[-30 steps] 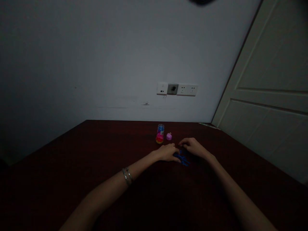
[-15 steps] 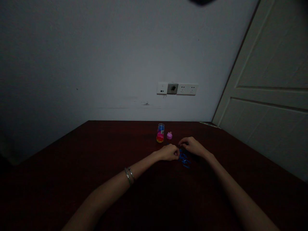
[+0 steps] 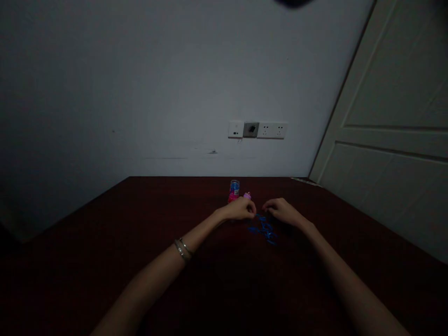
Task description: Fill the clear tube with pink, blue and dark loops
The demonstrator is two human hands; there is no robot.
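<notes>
Several small blue loops [image 3: 264, 230], like rubber bands, lie scattered on the dark red table [image 3: 105, 242]. My left hand [image 3: 240, 208] hovers just left of them with its fingers pinched together, partly covering a small jar [image 3: 234, 188] of coloured bands. A pink lid [image 3: 247, 195] peeks out beside that hand. My right hand [image 3: 282, 211] rests to the right of the loops, fingers curled down toward them. The light is too dim to show what either pinch holds.
A white wall stands behind the table with a row of sockets [image 3: 258, 130]. A pale door [image 3: 392, 126] is at the right. Two thin bracelets [image 3: 182, 249] circle my left wrist.
My left hand has lifted and moved back toward the jar, uncovering more of the blue loops. The right hand has barely shifted.
</notes>
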